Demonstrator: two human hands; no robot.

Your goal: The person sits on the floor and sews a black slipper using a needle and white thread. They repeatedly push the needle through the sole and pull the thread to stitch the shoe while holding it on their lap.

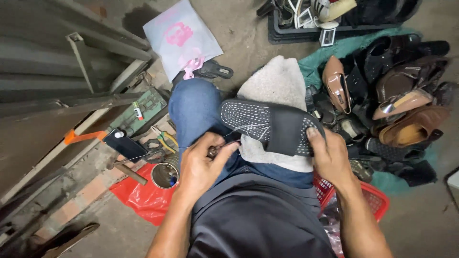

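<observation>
I see black slipper point(272, 125) sole-up on pale towel point(279, 86) across my knee. My right hand point(330, 155) clamps slipper's near end, fingers curled round edge. My left hand point(203, 165) pinches small awl handle point(213, 152), thread point(239, 130) running to sole. Judging: mid-stitch along sole edge. Next move needs thread drawn taut, slipper held firm. Shoe pile point(392, 100) on floor at right.

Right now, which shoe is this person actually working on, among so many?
Start from the person's blue-jeaned knee in the middle, draped with a pale towel. On it lies a black slide sandal, sole up, steadied by the right hand. Unlike the brown and black shoes heaped to the right, its dotted sole shows white thread.
</observation>
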